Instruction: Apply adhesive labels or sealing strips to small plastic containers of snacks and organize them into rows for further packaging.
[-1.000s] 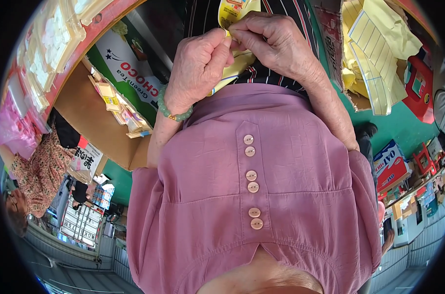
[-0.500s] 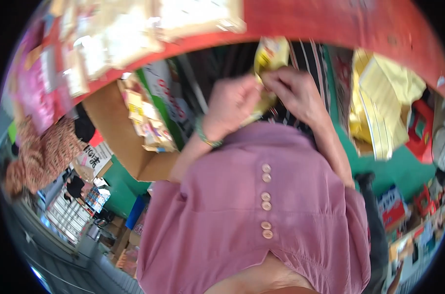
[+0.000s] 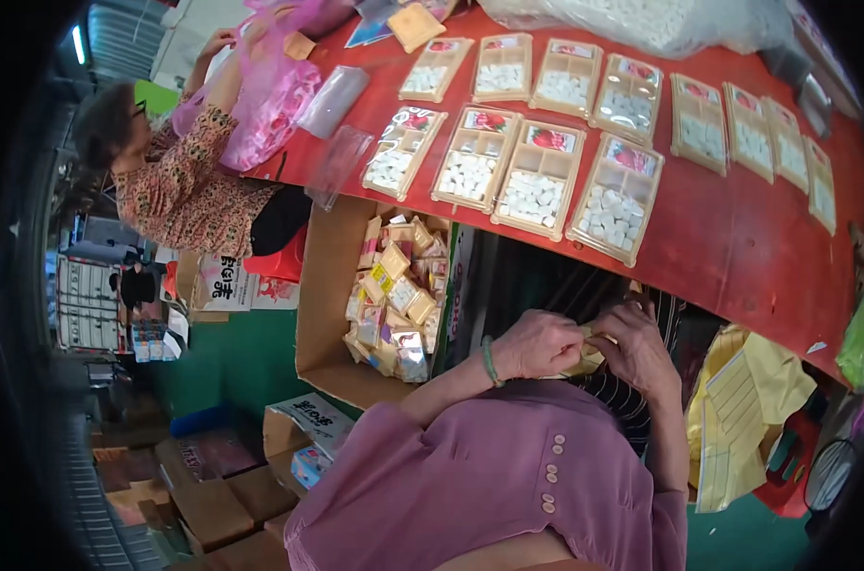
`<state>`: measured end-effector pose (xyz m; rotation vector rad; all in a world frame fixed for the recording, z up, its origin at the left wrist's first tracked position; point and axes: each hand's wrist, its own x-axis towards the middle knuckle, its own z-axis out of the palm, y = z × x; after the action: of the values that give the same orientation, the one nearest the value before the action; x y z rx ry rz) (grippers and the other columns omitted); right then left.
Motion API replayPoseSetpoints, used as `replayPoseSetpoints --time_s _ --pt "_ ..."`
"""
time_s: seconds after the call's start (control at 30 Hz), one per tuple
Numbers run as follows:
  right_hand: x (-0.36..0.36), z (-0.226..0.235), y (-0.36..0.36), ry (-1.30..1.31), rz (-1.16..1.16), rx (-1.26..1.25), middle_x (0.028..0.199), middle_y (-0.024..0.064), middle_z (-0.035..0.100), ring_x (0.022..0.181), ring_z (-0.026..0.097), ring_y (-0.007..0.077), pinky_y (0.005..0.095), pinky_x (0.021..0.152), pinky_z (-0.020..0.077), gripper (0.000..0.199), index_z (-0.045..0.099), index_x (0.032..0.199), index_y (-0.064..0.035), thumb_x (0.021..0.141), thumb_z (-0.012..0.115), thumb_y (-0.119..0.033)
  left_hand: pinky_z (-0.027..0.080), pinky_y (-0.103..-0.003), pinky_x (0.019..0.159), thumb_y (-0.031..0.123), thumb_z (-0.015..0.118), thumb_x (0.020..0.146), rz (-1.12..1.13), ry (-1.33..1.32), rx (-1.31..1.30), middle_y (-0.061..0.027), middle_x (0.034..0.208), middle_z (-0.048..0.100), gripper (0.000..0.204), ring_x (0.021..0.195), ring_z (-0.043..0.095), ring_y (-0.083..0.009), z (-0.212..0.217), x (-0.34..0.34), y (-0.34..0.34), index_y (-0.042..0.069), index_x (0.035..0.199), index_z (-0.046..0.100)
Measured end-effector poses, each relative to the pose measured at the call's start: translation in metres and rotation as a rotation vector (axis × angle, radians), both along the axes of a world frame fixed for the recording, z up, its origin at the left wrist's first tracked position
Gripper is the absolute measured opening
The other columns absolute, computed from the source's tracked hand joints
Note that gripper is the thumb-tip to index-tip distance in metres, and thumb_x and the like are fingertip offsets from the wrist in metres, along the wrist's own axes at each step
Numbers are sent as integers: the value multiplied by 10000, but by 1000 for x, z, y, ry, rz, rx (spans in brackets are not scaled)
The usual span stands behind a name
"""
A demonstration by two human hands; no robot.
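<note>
My left hand (image 3: 540,344), a green bangle on its wrist, is closed in a pinch over my lap. Close beside it, my right hand (image 3: 638,348) has its fingers pressed together. Both grip a yellow packet (image 3: 589,361), mostly hidden by the fingers. Beyond them, on the red table (image 3: 698,224), stand several shallow tan plastic trays, one of them the near tray (image 3: 618,200). White pellet-like pieces fill their larger compartments, and cards with red fruit pictures lie at their far ends.
To my left a cardboard box (image 3: 329,314) holds many small packs. A yellow paper-like sack (image 3: 736,419) stands to my right. Another person (image 3: 180,181) handles a pink plastic bag (image 3: 261,105) at the table's far left. A clear bag (image 3: 641,24) lies along the back.
My view has tilted up and swung, bringing the tabletop trays into sight. The packet showed more between my hands before; now the fingers cover most of it. Both hands still grip it.
</note>
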<state>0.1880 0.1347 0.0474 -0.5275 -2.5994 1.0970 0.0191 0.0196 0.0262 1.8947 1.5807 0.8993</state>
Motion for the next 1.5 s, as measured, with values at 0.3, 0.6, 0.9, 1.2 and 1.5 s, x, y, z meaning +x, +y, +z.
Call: replayPoseSetpoints --time_s 0.3,0.6,0.9,1.2,1.5 --pt "21 15 -9 60 -155 3 740 118 580 768 549 319 403 814 396 96 579 773 -19 732 665 -31 483 -340 647 84 677 790 74 -399 -51 -132 822 594 147 745 613 -302 -6 27 -1 -13 883 617" --pt "23 33 -24 91 -153 18 694 102 550 726 520 288 368 772 370 71 603 775 -26 740 664 -14 459 -356 582 84 680 794 62 -425 87 -154 737 595 122 669 607 -315 -7 32 0 -21 797 616" --pt "13 10 -27 158 -247 -31 706 102 497 754 460 268 355 726 374 76 556 775 -22 757 628 -1 433 -382 552 118 688 787 112 -498 29 -182 636 558 217 605 585 -334 -3 24 0 -25 692 556" --pt "19 19 -27 111 -302 -142 704 90 534 767 489 254 343 719 390 65 588 752 -20 770 649 -35 459 -344 578 111 668 804 94 -490 51 -165 717 603 138 640 608 -285 1 27 -8 -19 790 623" --pt "29 10 -16 65 -302 -265 726 86 589 681 538 176 305 610 415 146 622 802 11 847 621 -127 466 -259 626 124 647 844 97 -527 -103 -43 725 611 109 692 555 -69 -6 29 -4 17 821 643"
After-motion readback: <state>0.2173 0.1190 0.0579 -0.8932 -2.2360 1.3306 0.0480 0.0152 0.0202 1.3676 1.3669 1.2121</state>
